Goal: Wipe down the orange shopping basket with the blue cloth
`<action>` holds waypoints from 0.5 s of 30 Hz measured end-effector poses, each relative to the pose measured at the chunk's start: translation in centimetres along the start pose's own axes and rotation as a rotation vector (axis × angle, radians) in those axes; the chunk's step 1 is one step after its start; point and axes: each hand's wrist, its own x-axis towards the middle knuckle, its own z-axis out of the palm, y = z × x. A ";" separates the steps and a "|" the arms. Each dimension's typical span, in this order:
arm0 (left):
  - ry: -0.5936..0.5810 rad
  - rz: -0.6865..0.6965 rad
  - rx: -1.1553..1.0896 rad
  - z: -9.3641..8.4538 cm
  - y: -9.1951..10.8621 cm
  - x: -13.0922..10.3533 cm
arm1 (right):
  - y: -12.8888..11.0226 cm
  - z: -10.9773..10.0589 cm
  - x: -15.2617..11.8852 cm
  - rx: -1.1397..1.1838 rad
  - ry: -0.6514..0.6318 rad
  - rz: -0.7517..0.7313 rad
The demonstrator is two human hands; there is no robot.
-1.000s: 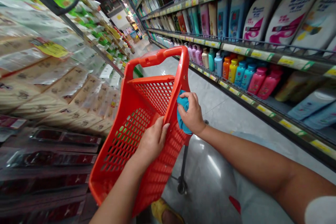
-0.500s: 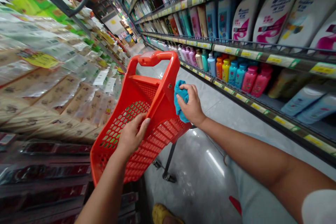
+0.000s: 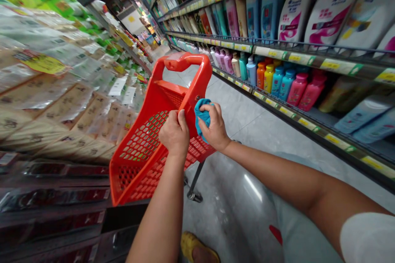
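Note:
A red plastic shopping cart with a perforated basket stands tilted in view before me. My left hand is closed around the upper edge of its near side, thumb on top. In my right hand is a bunched blue cloth, pressed against the outer side of the cart just below a small round bolt. The two hands are close together, with the cart's rim between them. The cart's handle is at the far end, touched by neither hand.
Shelves of shampoo bottles and small coloured bottles run along the right. Stacked packaged goods fill the left side. Grey shiny floor lies beneath, with a cart wheel and my yellow shoe on it.
My left hand has moved right and up along the cart's edge, nearer the cloth. My right hand has shifted slightly left with the cloth. The cart appears turned a little.

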 end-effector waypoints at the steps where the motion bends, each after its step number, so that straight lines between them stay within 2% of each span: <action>1: 0.004 -0.001 0.002 0.0 0.1 -0.1 | 0.3 0.1 -0.3 -0.006 0.031 0.036; 2: 0.007 -0.005 0.001 0.0 0.2 -0.2 | 0.9 0.3 -0.9 -0.019 0.069 0.139; 5: 0.005 -0.016 -0.009 -0.1 0.6 -0.2 | 3.8 0.9 -4.4 -0.066 0.155 0.572; 7: 0.004 -0.013 -0.013 -0.2 0.7 -0.1 | 5.9 1.1 -6.5 -0.095 0.186 0.774; 9: 0.004 -0.009 -0.010 -0.2 0.6 -0.2 | 7.3 1.1 -7.5 -0.118 0.210 0.863; 11: 0.003 0.000 -0.002 -0.2 0.4 -0.4 | 7.6 1.1 -7.1 -0.128 0.236 0.916; 15: 0.034 0.035 -0.007 -0.2 0.1 -0.8 | 5.4 1.0 -4.1 -0.104 0.252 0.870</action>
